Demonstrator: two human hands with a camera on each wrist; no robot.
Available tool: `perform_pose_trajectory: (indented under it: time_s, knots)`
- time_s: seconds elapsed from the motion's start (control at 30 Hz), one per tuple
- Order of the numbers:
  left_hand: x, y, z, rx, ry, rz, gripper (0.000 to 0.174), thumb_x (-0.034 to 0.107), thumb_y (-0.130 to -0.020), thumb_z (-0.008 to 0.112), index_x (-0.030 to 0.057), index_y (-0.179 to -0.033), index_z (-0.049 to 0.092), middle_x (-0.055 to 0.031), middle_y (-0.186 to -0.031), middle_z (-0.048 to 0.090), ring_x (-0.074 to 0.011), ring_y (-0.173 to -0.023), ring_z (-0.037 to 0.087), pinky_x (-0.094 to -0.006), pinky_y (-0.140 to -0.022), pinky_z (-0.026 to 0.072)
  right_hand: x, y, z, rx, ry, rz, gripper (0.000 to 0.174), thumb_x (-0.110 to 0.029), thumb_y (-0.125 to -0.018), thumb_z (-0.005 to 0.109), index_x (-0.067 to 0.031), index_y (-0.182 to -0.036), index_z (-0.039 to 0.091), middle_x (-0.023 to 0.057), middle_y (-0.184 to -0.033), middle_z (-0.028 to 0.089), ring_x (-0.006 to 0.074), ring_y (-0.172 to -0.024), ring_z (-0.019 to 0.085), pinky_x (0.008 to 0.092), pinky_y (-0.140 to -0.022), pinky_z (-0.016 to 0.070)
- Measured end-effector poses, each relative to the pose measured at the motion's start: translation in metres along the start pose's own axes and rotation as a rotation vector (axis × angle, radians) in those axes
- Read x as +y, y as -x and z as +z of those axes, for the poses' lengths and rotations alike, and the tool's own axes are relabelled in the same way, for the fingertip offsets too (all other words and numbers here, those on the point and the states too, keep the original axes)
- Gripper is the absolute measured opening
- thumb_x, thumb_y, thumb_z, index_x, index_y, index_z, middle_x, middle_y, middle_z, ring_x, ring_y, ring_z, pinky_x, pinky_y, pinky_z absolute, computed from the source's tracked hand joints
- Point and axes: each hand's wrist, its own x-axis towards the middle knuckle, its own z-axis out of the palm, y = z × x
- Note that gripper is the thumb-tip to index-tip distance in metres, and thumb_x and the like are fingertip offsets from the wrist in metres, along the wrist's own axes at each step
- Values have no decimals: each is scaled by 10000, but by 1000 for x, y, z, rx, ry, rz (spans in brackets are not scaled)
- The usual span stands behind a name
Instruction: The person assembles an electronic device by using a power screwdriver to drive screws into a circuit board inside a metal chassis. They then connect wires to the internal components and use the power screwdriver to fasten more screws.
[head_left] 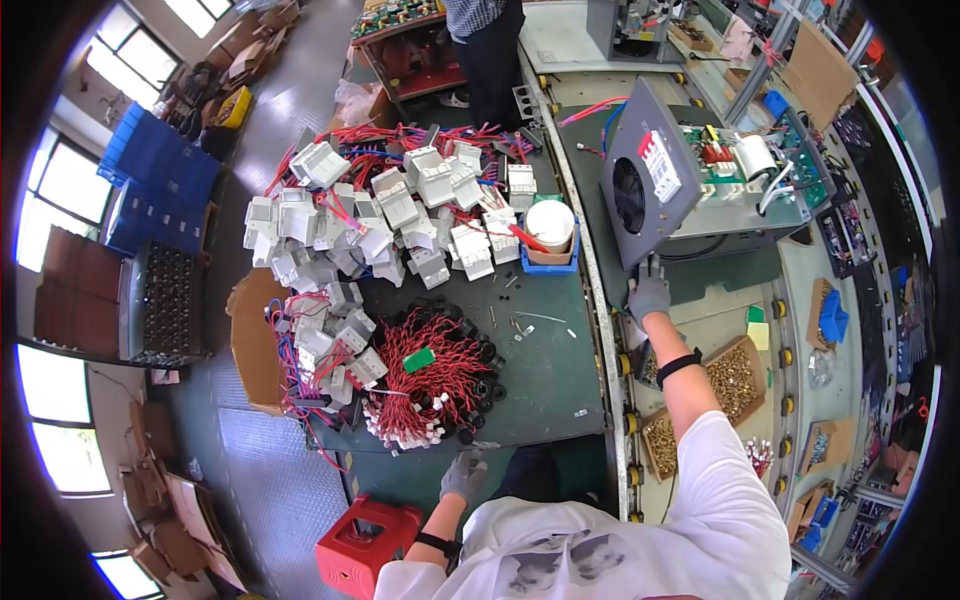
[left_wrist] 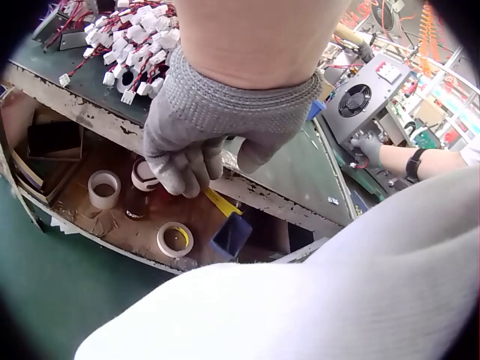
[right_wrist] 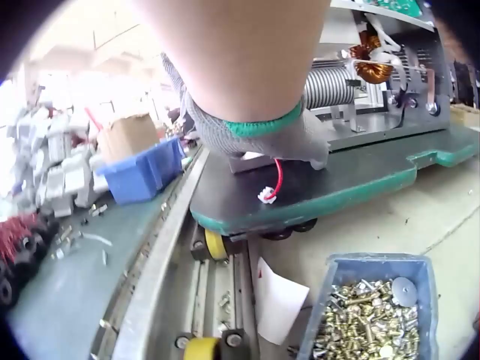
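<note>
A grey-gloved right hand (head_left: 649, 293) reaches the lower front corner of a machine with a grey fan panel (head_left: 640, 170). Its fingers point toward that corner in the head view. In the right wrist view the same hand (right_wrist: 259, 142) covers part of the machine's base, fingertips mostly hidden, beside a red wire with a white connector (right_wrist: 267, 196). The machine stands on a green-edged board (right_wrist: 360, 187). The gloved left hand (head_left: 464, 476) is near the front edge of the green table (head_left: 530, 400). In the left wrist view the left hand (left_wrist: 217, 139) has loosely curled fingers holding nothing.
White-grey modules (head_left: 400, 200) and red wire coils (head_left: 430, 370) are piled on the table. Screws fill a blue bin (right_wrist: 341, 262) beside the roller rail. Tape rolls (left_wrist: 175, 240) lie on a lower shelf. A red stool (head_left: 365, 545) stands left; a person (head_left: 485, 60) stands beyond.
</note>
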Motion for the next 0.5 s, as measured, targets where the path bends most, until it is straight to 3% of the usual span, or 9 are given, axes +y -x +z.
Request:
perform_pose_trajectory:
  time_s: [0.23,0.5]
  knots:
    - [-5,12,0,-34,7,-110,360,333,-812,555,177,-1135,535,-103,-1112,592,-254,-1011,588,-361,-885,436,-1,-2,-10,-116,0,-5,659,-236,-846,556,-88,-1400,233,188,-1471,180,364,-1299,322,481,-963,376]
    - [0,12,5,-74,15,-6,380,339,-826,548,151,-1156,537,-114,-1071,607,-266,-993,591,-359,-878,441,13,44,-28,-218,11,-33,649,-165,-831,554,-83,-1390,234,209,-1453,206,367,-1251,389,436,-917,442]
